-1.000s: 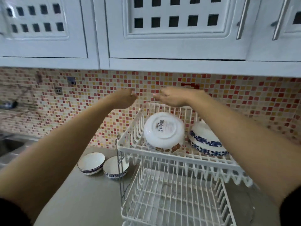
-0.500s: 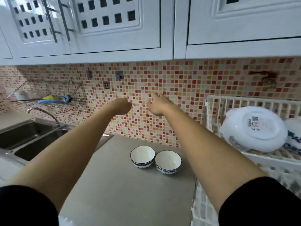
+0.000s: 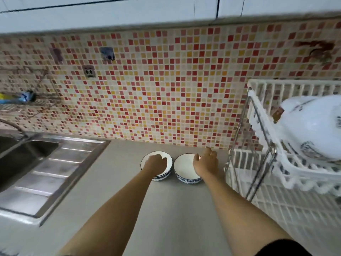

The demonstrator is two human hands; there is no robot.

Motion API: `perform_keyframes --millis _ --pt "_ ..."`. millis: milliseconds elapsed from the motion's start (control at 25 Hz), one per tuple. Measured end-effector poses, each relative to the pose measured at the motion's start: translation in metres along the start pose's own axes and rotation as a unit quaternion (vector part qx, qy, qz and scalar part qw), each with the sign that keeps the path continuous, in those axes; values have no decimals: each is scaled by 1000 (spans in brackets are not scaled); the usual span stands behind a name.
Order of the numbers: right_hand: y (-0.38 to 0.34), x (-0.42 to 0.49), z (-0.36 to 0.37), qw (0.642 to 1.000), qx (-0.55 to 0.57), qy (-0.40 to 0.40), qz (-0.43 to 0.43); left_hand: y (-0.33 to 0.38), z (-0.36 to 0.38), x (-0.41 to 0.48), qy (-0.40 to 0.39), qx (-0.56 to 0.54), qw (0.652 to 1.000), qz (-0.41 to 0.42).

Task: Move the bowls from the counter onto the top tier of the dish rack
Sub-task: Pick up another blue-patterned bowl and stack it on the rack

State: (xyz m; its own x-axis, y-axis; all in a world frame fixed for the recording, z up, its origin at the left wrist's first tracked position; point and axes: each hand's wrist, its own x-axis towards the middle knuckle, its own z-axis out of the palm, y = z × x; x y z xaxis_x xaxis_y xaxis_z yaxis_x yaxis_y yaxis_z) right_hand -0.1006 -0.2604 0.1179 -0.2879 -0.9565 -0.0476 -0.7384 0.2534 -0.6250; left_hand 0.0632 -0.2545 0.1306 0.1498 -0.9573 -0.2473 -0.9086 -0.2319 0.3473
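Two small white bowls with blue patterned sides stand side by side on the grey counter [image 3: 166, 209], close to the tiled wall. My left hand [image 3: 156, 162] is down over the left bowl [image 3: 162, 177] with its fingers curled and hides most of the inside. My right hand [image 3: 205, 163] lies over the right rim of the right bowl [image 3: 184, 167], thumb above the inside and fingers spread beyond the rim. Both bowls rest on the counter. The white dish rack's top tier [image 3: 265, 126] is at the right and holds a large white bowl [image 3: 310, 126] upside down.
The rack's lower tier [image 3: 295, 209] and its metal legs [image 3: 258, 174] stand just right of the bowls. A steel sink with a draining board [image 3: 55, 163] fills the left. White cabinets hang above the mosaic wall [image 3: 166, 89].
Both hands dropped from in front of the wall down onto the two bowls. The view tilted downward and the rack slid toward the right edge.
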Motion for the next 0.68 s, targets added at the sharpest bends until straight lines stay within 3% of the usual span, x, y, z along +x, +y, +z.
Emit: perform_keyframes --millis 280,480,680 --pt "63 38 66 992 -12 -76 99 1 96 54 -110 -71 991 -39" --pt "80 56 108 970 144 -123 154 4 133 65 -113 -169 978 -46" --pt "81 51 109 899 328 -160 242 7 143 70 -119 -276 950 -91"
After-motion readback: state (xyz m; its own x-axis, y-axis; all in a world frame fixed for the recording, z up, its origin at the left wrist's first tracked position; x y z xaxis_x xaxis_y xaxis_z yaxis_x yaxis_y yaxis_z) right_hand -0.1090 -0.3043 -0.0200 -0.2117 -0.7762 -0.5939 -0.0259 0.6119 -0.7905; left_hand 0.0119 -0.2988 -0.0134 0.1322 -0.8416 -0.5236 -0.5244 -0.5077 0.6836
